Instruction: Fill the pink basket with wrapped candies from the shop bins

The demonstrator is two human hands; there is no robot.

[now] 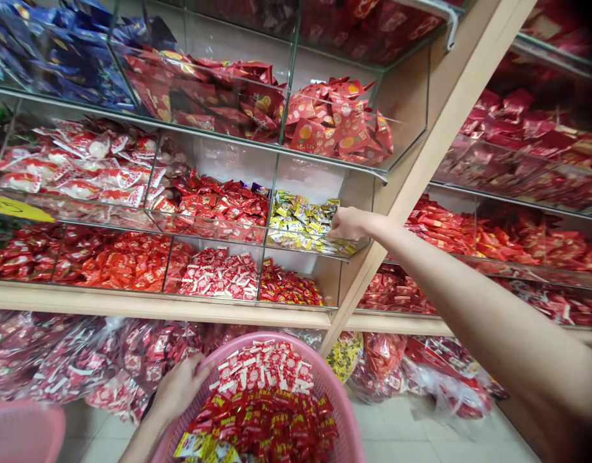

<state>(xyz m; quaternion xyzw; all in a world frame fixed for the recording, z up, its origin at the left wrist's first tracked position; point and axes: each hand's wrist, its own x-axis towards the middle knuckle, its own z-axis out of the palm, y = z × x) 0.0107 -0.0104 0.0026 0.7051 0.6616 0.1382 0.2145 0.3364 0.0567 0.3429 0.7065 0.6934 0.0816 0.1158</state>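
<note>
My left hand (pixel 183 386) is closed on the left rim of a pink plastic basket (pixel 347 405). Red-and-white wrapped candies (pixel 267 366) fill the back of the basket, dark red ones (pixel 271 421) lie in front of them, and a few yellow ones (pixel 199 444) sit at the near left. My right arm reaches out to a glass-fronted shelf compartment. There my right hand (pixel 348 223), fingers curled, is at the right side of a pile of small yellow-and-white wrapped candies (pixel 298 218). Whatever its fingers hold is hidden.
Glass dividers split the shelves into compartments of red, orange and blue packets (pixel 74 54). A wooden upright (pixel 412 180) stands beside my right forearm. Bagged candies (pixel 74 360) lie beneath the bottom shelf (pixel 180 308). Another pink basket (pixel 30 431) is at the lower left.
</note>
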